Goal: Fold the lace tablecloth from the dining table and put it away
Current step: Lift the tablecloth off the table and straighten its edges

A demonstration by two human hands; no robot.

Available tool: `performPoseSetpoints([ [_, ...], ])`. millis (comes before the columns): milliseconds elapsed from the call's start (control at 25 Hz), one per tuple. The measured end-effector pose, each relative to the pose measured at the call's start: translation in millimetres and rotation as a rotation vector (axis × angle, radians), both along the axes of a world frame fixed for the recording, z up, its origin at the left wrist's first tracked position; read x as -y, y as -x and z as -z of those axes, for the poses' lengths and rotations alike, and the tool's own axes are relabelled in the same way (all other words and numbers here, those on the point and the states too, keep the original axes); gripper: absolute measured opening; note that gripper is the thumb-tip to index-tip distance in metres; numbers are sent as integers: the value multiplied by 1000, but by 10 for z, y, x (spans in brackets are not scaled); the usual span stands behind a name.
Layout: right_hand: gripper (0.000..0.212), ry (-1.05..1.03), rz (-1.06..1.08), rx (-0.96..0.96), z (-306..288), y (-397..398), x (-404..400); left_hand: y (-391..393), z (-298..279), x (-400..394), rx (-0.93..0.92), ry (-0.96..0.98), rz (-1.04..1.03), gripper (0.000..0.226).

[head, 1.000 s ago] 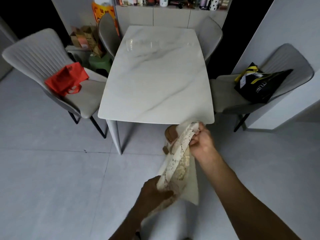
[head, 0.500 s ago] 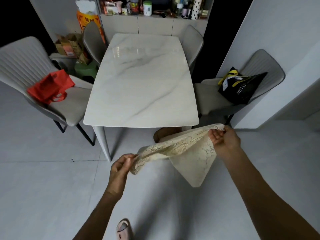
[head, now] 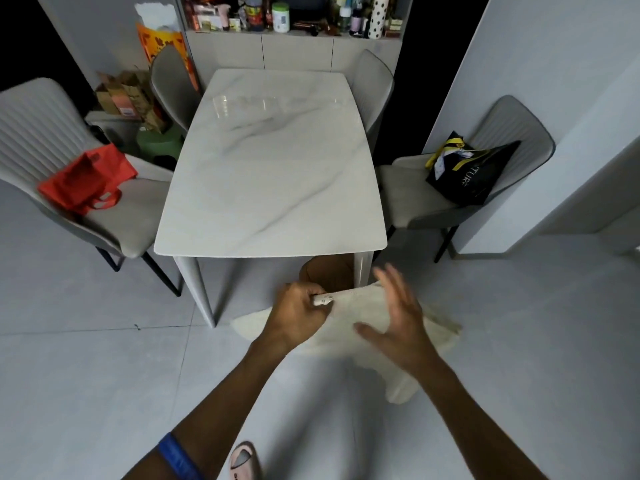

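A white marble-veined dining table stands on pale grey floor tiles. Four grey upholstered chairs surround it: the left chair carries a red bag, the right chair a black bag. A cluttered cabinet stands behind. Pale grey walls at right; lighting dim.

A red bag lies on the seat of the grey chair at the table's left side. A black bag with yellow handles leans against the back of the chair at the right side. Two more chairs stand at the far corners. Bottles crowd the cabinet top behind. A green stool and cardboard boxes sit at the far left.
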State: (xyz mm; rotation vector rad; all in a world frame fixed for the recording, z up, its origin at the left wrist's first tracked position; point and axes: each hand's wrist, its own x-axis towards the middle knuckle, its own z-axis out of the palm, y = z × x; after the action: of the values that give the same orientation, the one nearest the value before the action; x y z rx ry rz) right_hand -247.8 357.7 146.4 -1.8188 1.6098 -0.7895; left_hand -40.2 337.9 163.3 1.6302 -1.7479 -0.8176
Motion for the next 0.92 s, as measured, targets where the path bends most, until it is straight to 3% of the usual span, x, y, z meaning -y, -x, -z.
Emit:
performPoseSetpoints([
  [40,79,117,-143,-184,4,-104,-4,116,-71,12,21,17,19,11],
  [80,65,176,-184,-203,-22,-177,27,209,-151,11,2,19,67,6],
  [160,27,83,-169,101,-125,-239,77,260,-290,6,-119,-73,212,19],
  [200,24,-28,-165,279,-160,-217,83,200,-322,19,-154,-122,283,36],
  [280,27,-228,-123,544,-240,-137,81,-34,-316,76,0,-78,333,65],
  [360,19,-361,-77,666,-294,-52,50,-323,-194,116,259,-2,326,57],
  [400,28,-408,-66,694,-325,-30,53,-446,-108,114,349,-17,342,45],
  [440,42,-443,-42,694,-353,-13,68,-534,0,95,364,-51,361,36],
  [520,64,-484,29,717,-392,14,112,-616,199,17,183,-174,377,21],
  [600,55,-477,82,856,-411,95,148,-620,281,-45,-154,-350,376,10],
  [680,36,-452,152,962,-438,175,159,-625,337,-100,-328,-503,407,18],
  [720,35,-449,180,985,-431,210,154,-651,418,-141,-278,-565,446,27],
  [840,44,-458,195,994,-361,221,94,-834,817,-333,118,-555,530,35],
  [920,46,-434,231,968,-314,228,44,-1010,1056,-514,132,-522,448,35],
])
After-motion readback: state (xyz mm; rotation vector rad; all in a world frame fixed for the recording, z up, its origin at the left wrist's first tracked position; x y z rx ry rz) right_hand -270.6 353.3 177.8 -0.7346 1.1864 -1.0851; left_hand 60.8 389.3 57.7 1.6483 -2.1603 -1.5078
